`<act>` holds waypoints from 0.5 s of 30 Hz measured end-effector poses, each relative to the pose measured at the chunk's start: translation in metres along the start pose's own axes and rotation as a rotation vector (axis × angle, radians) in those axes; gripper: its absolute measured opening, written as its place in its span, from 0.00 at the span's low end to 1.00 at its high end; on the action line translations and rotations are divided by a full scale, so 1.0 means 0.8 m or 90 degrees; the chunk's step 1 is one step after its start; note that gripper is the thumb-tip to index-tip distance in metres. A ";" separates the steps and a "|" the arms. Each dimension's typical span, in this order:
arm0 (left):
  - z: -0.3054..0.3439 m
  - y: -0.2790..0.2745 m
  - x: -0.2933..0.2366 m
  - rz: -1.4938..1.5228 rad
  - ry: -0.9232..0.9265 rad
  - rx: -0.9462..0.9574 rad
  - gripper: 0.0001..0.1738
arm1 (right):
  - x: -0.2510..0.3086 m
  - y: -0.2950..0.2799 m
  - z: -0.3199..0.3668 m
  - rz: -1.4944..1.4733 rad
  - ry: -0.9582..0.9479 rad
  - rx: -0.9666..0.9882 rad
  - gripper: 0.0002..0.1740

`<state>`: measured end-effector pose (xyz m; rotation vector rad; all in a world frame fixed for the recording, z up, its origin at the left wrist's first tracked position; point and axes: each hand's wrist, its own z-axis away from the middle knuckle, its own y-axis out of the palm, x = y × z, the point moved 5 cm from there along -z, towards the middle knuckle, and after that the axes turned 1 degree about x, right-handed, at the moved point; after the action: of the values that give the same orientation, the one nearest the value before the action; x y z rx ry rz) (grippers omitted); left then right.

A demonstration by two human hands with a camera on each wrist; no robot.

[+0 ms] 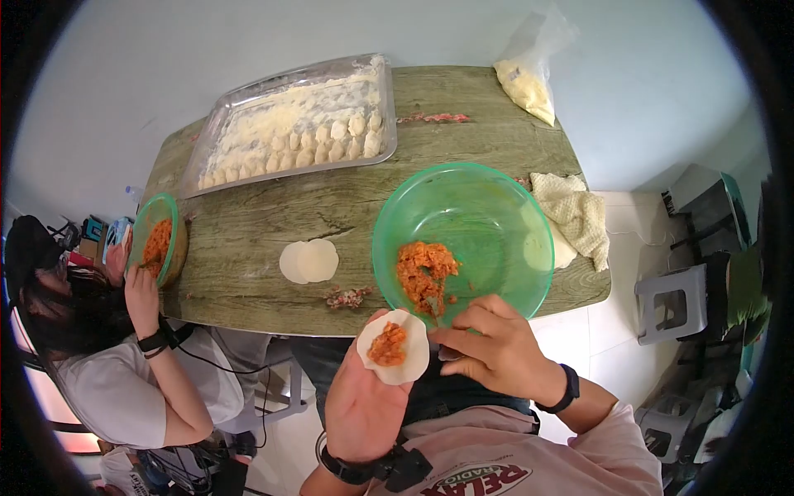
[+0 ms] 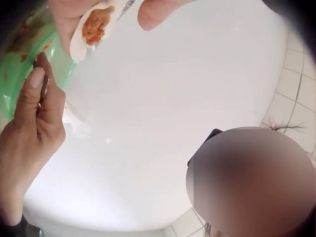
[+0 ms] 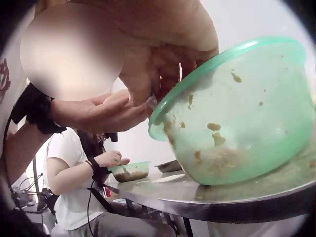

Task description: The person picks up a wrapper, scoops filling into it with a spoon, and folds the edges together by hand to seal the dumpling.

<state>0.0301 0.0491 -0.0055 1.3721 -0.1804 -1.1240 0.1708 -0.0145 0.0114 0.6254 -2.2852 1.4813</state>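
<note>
Palm up, my left hand (image 1: 364, 409) carries a round dough wrapper (image 1: 417, 347) on its fingers, with the thumb apart. A dab of orange-red minced filling (image 1: 386, 343) sits in the wrapper's middle. My right hand (image 1: 500, 355) is at the near rim of a large green bowl (image 1: 463, 169), pinching a thin metal-handled utensil (image 2: 44, 89) between thumb and fingers. Filling (image 1: 426, 269) lies heaped in the bowl's near left part. In the right wrist view the bowl (image 3: 247, 113) stands close beside the right hand, with bits of filling on its wall.
Two overlapping wrappers (image 1: 310, 261) lie left of the bowl. A metal tray (image 1: 289, 172) with floury dumplings stands at the back. A cloth (image 1: 571, 211) and a bag of pale dough or flour (image 1: 527, 89) are right. Another person (image 1: 149, 372) sits left, by a smaller filling bowl (image 1: 176, 248).
</note>
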 end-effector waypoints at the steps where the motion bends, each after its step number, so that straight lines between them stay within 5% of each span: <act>1: 0.000 0.001 0.000 0.002 0.000 0.000 0.32 | 0.000 -0.004 0.000 -0.036 0.005 0.000 0.19; 6: 0.000 0.013 0.002 0.017 -0.028 0.018 0.32 | 0.003 -0.024 0.008 -0.122 0.020 -0.063 0.21; 15: 0.003 0.028 0.022 0.012 -0.089 0.048 0.36 | 0.022 -0.028 0.015 -0.045 -0.146 -0.181 0.18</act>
<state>0.0491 0.0307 0.0055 1.3555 -0.3384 -1.2085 0.1675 -0.0369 0.0324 0.8151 -2.5538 1.0710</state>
